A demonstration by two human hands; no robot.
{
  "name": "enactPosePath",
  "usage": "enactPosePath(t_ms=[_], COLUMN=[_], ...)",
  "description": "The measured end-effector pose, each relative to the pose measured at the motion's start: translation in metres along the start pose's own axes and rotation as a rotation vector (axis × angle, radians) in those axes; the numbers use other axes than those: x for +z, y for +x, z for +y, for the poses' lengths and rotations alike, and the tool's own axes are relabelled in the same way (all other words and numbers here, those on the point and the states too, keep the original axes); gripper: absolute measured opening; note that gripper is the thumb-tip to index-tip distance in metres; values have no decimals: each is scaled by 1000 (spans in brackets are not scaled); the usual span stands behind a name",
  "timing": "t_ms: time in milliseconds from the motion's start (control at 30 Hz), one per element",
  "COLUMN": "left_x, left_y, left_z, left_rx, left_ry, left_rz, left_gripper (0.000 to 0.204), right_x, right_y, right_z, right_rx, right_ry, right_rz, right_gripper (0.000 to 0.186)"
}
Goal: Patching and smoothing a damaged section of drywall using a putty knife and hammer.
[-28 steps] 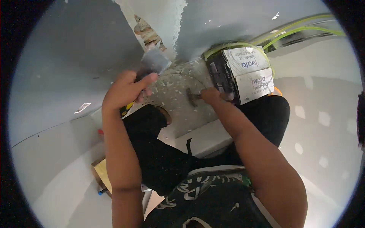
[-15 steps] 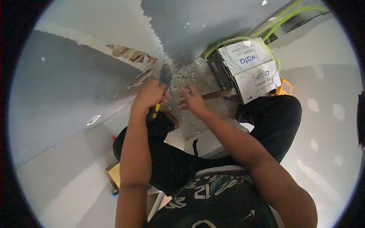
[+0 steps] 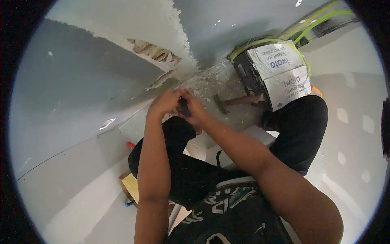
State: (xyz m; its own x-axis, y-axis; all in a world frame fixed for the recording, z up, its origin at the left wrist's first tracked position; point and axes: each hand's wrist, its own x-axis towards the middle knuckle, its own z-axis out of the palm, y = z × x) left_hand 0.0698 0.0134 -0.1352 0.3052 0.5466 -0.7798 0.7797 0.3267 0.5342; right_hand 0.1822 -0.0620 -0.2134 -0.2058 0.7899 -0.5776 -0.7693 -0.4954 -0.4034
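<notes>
Dark tool handle [image 3: 185, 109], small and mostly hidden, sits between both hands just above the person's bent knee, in front of the broken lower edge of the grey wall [image 3: 81, 81]. Left hand [image 3: 164, 103] curls over it from the left with fingers closed; right hand [image 3: 194, 109] meets it from the right, fingers wrapped about the same dark piece. Near them to the right a hammer [image 3: 237, 100] lies on the debris-strewn floor [image 3: 211, 83], its handle reaching toward a black case topped with white cartons [image 3: 280, 73].
</notes>
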Motion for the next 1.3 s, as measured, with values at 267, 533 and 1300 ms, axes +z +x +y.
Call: enactPosePath(t_ms=[267, 533, 1300], left_x=[-35, -54, -48], left_y=[-68, -80, -89], left_z=[30, 32, 33], left_rx=[111, 295, 400], left_ry=[-116, -30, 61], left_rz=[126, 288, 232], left_gripper=[58, 50, 49], right_x=[0, 34, 26], right_y=[-14, 44, 106], right_z=[7, 4, 2], right_rx=[147, -203, -140], right_ry=[-36, 74, 415], right_rz=[227, 240, 311], right_gripper=[15, 22, 24])
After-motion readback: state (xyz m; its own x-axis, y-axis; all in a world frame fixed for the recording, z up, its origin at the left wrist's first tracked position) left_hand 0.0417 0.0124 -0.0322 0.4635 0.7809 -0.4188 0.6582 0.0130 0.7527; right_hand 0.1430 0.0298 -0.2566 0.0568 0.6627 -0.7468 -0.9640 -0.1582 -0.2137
